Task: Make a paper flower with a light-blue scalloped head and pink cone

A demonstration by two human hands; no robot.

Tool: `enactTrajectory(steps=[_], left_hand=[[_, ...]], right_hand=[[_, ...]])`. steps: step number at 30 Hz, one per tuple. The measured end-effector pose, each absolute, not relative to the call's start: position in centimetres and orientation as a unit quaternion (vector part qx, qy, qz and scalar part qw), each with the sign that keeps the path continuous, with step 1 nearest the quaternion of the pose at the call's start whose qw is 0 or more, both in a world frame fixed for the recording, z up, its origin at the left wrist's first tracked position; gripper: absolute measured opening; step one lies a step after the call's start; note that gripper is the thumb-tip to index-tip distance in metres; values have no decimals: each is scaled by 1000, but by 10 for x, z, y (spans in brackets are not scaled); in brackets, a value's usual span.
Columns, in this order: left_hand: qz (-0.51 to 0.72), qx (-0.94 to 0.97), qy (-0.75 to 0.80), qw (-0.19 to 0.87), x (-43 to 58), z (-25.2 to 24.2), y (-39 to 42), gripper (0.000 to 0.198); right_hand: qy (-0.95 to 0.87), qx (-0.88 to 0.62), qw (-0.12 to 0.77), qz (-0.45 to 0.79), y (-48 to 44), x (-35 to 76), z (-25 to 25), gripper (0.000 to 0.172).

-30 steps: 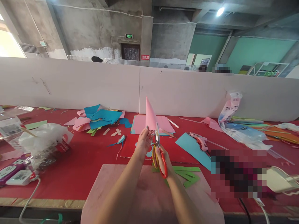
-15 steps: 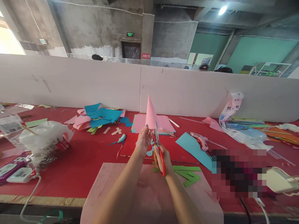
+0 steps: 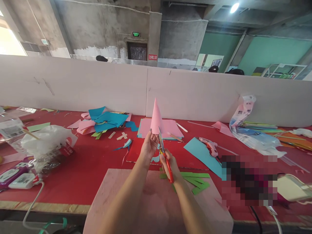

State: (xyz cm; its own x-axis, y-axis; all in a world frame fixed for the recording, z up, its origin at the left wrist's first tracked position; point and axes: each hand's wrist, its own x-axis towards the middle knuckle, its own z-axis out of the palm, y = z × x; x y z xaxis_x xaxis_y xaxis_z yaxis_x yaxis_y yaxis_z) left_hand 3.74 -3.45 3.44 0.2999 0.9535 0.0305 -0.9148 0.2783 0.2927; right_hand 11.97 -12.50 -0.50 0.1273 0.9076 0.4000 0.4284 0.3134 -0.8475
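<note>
A pink paper cone (image 3: 156, 118) stands point up in the middle, its lower edge held by my left hand (image 3: 149, 145). The fingers of that hand are closed at the cone's base. My right hand (image 3: 170, 162) is wrapped round the red handles of a pair of scissors (image 3: 162, 145). The scissor blades point up and reach the cone's lower right edge. Behind the cone lies a stack of pink and blue paper sheets (image 3: 173, 127). Below my hands is a red board (image 3: 136, 154) with light blue paper pieces on it, partly hidden by my hands.
Green paper strips (image 3: 198, 182) lie on a pink board (image 3: 117, 185) at the front. To the right are a blue sheet (image 3: 200, 152) and a pink glue gun (image 3: 212, 148). Blue and pink scraps (image 3: 109, 120) are heaped back left. A white partition (image 3: 97, 84) closes the far side.
The scissor blades have shifted slightly left along the cone's lower edge, and the cone has turned or tilted a little. Both hands keep their hold.
</note>
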Motion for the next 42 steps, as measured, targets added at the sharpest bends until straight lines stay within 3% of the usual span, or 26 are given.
enactTrajectory(steps=[17,31,42], left_hand=[[608,44,102,786,30,40,-34,17],[602,112,145,777,29,36,-31,11],[594,104,102,791,31,29,-29,18]], right_hand=[[-663,-534,482,206,-127,120,-1,22],[-642,-535,502,222,-129,120,2,18],[-636,-528,514,230,-130,120,0,24]])
